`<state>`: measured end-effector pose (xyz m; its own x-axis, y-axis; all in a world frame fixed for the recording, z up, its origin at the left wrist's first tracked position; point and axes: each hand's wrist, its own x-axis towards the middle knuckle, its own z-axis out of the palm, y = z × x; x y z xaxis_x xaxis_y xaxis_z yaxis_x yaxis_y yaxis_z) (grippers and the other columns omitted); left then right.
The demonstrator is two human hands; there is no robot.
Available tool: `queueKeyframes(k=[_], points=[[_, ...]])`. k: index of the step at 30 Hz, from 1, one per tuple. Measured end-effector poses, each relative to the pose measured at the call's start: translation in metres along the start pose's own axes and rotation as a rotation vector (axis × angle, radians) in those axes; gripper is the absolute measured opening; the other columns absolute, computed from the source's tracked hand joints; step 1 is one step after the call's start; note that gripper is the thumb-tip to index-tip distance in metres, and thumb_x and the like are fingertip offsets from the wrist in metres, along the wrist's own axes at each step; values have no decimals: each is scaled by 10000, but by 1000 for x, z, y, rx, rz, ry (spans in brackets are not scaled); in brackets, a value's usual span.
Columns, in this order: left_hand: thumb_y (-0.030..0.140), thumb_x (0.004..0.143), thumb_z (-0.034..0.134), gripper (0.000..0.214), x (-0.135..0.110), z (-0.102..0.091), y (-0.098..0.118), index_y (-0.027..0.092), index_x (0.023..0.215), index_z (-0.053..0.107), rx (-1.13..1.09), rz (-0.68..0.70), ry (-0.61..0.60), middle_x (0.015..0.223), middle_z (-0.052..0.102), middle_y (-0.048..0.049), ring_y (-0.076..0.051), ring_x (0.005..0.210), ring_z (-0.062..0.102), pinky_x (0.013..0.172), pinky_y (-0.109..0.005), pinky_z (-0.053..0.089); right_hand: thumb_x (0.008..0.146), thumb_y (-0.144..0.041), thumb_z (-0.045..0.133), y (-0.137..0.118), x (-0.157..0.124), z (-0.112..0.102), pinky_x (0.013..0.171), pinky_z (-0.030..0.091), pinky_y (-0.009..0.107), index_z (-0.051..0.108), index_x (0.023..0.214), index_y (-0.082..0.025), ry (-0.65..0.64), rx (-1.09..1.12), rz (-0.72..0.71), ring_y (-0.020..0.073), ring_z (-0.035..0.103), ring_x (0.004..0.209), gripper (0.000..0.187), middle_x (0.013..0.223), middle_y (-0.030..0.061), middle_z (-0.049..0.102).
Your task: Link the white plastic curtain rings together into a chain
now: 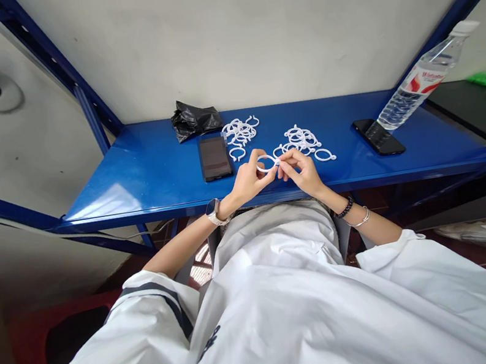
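1. At the grip: a plain white plastic ring (269, 157).
2. Just beyond the grip, left and right: piled white plastic rings (241, 132), and a second white ring cluster (301, 137).
3. Beneath: a glossy blue metal tabletop (155, 159).
4. Left of the grip: a black rectangular device (215, 157); behind that, a crumpled shiny black plastic bag (195, 119).
5. Well right: a clear plastic bottle (409, 92), white-capped, its label red and white.
6. Nearer than the grip: a white cloth shirt (274, 313), dark stripes banding its left sleeve.
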<state>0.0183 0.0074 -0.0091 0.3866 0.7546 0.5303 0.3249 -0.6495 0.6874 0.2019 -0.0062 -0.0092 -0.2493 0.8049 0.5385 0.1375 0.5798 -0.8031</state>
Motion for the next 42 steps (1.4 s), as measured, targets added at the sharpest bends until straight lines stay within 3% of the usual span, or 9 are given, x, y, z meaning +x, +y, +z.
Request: queueKeyframes(k=[19, 42], points=[[491, 912, 555, 459, -1, 1, -1, 150, 1187, 416, 69, 26, -8, 541, 405, 113, -57, 407, 357, 451, -184, 217, 935, -487, 572, -3, 1, 1, 515, 480, 240, 581, 972, -219, 48, 5, 26, 98, 574, 487, 270, 610, -44, 625], [436, 890, 583, 436, -3, 1, 1, 152, 1189, 441, 96, 7, -57, 532, 385, 121, -64, 412, 358, 467, -196, 215, 878, -572, 618, -1, 4, 0, 487, 464, 229, 568, 874, -216, 46, 54, 51, 94, 550, 475, 359, 592, -44, 615]])
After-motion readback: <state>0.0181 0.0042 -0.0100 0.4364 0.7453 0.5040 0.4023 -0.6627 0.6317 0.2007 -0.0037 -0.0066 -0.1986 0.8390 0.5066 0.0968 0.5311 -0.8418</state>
